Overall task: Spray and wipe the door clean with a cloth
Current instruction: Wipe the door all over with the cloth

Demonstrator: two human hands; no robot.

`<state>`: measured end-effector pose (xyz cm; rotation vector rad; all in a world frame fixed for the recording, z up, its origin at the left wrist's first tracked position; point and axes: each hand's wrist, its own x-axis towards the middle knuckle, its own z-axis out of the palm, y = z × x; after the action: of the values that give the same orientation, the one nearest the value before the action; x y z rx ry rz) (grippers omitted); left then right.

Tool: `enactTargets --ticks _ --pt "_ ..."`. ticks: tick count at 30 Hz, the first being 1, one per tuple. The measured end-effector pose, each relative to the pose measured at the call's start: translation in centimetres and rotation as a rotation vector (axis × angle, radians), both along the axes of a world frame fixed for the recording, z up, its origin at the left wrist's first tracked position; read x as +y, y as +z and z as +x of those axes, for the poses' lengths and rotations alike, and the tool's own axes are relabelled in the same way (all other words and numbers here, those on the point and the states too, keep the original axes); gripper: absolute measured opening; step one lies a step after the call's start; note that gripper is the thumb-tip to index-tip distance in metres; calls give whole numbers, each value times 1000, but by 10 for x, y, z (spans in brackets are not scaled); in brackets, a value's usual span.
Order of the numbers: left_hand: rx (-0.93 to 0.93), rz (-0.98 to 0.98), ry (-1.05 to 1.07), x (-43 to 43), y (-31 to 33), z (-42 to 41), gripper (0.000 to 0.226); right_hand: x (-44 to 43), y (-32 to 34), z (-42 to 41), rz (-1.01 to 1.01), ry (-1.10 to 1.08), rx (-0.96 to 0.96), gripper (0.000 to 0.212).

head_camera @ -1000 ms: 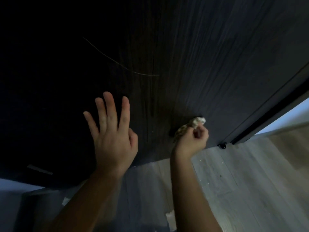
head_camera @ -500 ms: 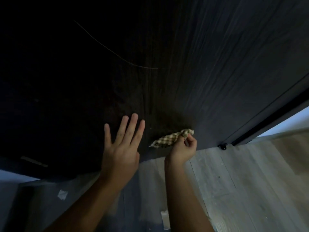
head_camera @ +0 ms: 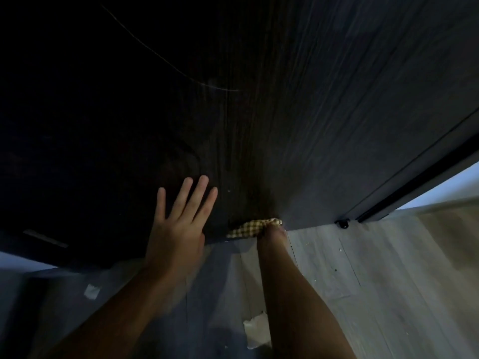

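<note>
a pale grey wood-plank floor (head_camera: 375, 268) meets the foot of a tall dark wood-grain door (head_camera: 311, 125) in dim light. the left hand (head_camera: 178, 226) lies flat on the door's lower part, fingers (head_camera: 199, 195) straight and spread, holding nothing. the right hand (head_camera: 271, 235) bunches a yellow checked cloth (head_camera: 251, 226) against the door's bottom edge, just above the floor; its fingers are hidden, so the grip is judged from the cloth. to wipe this strip well, brace the door with the left palm and draw the cloth sideways with steady pressure.
</note>
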<state>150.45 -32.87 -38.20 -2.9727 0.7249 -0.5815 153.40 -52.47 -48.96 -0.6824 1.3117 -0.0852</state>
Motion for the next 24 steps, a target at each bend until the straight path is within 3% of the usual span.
enactTargets --ticks 5,8,13,19,24 --pt "97 60 14 9 -9 1 108 -5 -10 5 177 35 43 30" --pt "93 57 21 9 -9 0 103 2 -9 7 198 50 6 32" --pt "92 32 34 8 -11 -1 97 0 -2 3 101 111 -87 14" --pt "104 -16 43 4 -15 -1 94 -43 -15 5 -79 -64 -56 28" --pt "95 -10 32 5 -18 0 96 -5 -62 2 21 386 -120 19"
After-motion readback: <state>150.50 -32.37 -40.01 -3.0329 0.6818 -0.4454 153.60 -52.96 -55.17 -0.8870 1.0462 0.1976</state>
